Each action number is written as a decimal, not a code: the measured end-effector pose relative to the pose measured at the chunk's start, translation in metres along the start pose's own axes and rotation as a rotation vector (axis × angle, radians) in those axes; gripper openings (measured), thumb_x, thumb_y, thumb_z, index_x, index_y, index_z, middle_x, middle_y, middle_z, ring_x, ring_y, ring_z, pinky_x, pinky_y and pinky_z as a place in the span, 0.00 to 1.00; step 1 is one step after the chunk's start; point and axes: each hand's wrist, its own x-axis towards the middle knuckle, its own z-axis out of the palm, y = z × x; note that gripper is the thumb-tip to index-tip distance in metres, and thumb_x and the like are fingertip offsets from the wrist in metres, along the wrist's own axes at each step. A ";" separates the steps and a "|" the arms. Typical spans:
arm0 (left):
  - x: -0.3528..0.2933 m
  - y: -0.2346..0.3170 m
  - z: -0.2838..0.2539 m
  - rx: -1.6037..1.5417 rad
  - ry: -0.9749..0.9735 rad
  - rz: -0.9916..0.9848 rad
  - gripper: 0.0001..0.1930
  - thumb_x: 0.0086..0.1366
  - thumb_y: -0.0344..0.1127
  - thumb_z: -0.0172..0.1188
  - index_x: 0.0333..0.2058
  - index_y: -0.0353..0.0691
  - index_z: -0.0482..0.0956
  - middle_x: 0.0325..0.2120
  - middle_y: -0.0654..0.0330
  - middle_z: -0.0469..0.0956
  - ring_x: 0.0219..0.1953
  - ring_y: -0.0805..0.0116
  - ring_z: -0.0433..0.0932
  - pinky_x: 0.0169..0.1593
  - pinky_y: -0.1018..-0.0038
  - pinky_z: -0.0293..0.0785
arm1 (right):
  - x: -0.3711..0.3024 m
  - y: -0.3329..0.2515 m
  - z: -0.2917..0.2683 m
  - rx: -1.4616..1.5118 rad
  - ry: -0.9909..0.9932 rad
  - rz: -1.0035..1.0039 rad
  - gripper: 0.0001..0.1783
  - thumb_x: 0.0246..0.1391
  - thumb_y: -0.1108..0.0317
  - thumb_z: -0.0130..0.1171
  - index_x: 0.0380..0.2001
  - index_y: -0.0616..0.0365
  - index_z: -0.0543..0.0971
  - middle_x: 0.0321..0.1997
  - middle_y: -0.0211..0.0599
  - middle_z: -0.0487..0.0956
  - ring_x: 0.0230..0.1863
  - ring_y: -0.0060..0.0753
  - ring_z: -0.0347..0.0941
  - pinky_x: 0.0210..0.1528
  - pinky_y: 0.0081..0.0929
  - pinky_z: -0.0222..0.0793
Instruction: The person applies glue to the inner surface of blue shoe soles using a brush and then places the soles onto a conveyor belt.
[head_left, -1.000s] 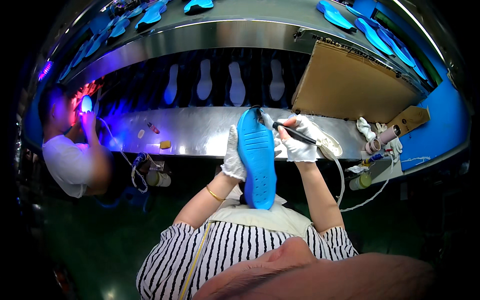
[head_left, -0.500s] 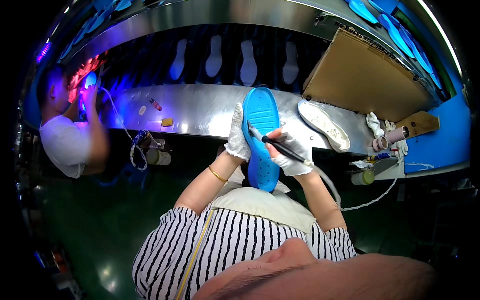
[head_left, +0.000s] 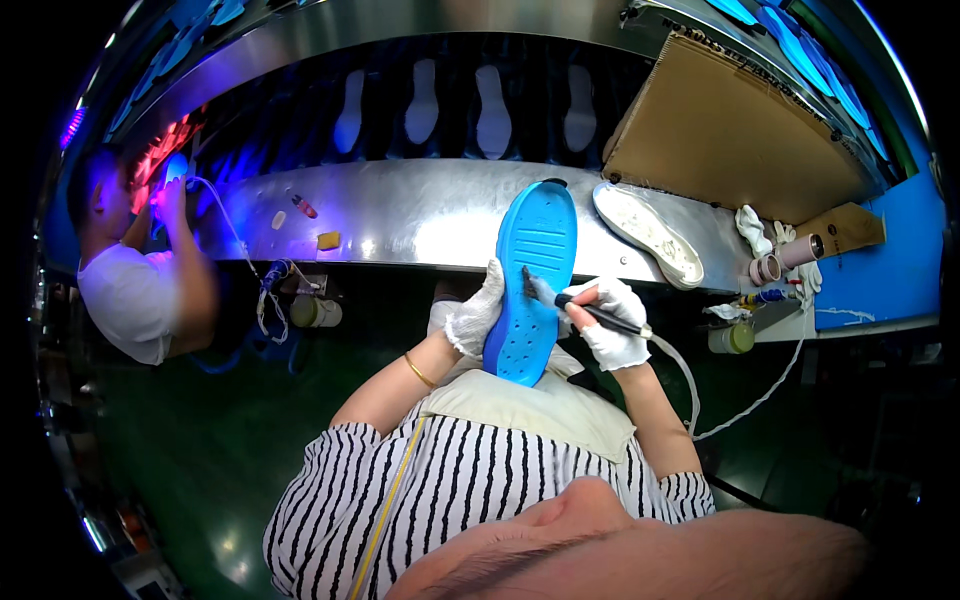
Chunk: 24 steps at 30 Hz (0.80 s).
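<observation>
Upright in front of my body is a blue shoe sole (head_left: pixel 538 240), its ridged and dimpled inner face toward me. My left hand (head_left: pixel 479 312), in a white glove with bare wrist and bangle, grips the sole's left edge. In my right hand (head_left: pixel 618 340), gloved with some fingertips bare, is a black-handled brush (head_left: pixel 543 291) held like a pen. The brush's dark tip rests against the middle of the sole. A pale hose (head_left: pixel 686 372) runs from the handle's back end and loops off to the right.
A metal bench (head_left: pixel 400 210) crosses ahead, bearing a white sole (head_left: pixel 650 235) and a yellow block (head_left: pixel 328 241). Behind it, several soles lie on a dark conveyor (head_left: pixel 535 100). A cardboard box (head_left: pixel 730 130), pink cup (head_left: pixel 800 250) and jar (head_left: pixel 737 338) are right. A co-worker (head_left: pixel 130 290) works left.
The sole has shifted slightly right and tilted. My left hand has slid lower along its edge, and my right hand with the brush has moved a little right and down.
</observation>
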 end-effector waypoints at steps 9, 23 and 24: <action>0.040 0.019 0.009 -0.308 -0.190 0.173 0.55 0.45 0.81 0.31 0.59 0.38 0.54 0.52 0.48 0.67 0.51 0.51 0.70 0.53 0.56 0.69 | 0.010 0.000 0.011 0.205 0.061 0.086 0.06 0.47 0.81 0.59 0.28 0.62 0.74 0.30 0.41 0.78 0.26 0.22 0.75 0.29 0.17 0.72; 0.067 0.058 0.006 -0.426 -0.466 0.541 0.56 0.41 0.81 0.43 0.61 0.41 0.55 0.55 0.45 0.64 0.50 0.51 0.71 0.58 0.56 0.65 | 0.018 -0.023 0.000 0.552 -0.054 0.227 0.04 0.47 0.78 0.59 0.26 0.61 0.73 0.27 0.43 0.77 0.23 0.25 0.75 0.25 0.17 0.71; 0.067 0.060 0.008 -0.426 -0.488 0.548 0.56 0.41 0.80 0.44 0.61 0.41 0.55 0.55 0.45 0.64 0.50 0.50 0.72 0.58 0.56 0.65 | 0.020 -0.021 -0.002 0.662 -0.078 0.275 0.04 0.47 0.78 0.58 0.26 0.61 0.72 0.27 0.43 0.77 0.23 0.26 0.75 0.26 0.17 0.71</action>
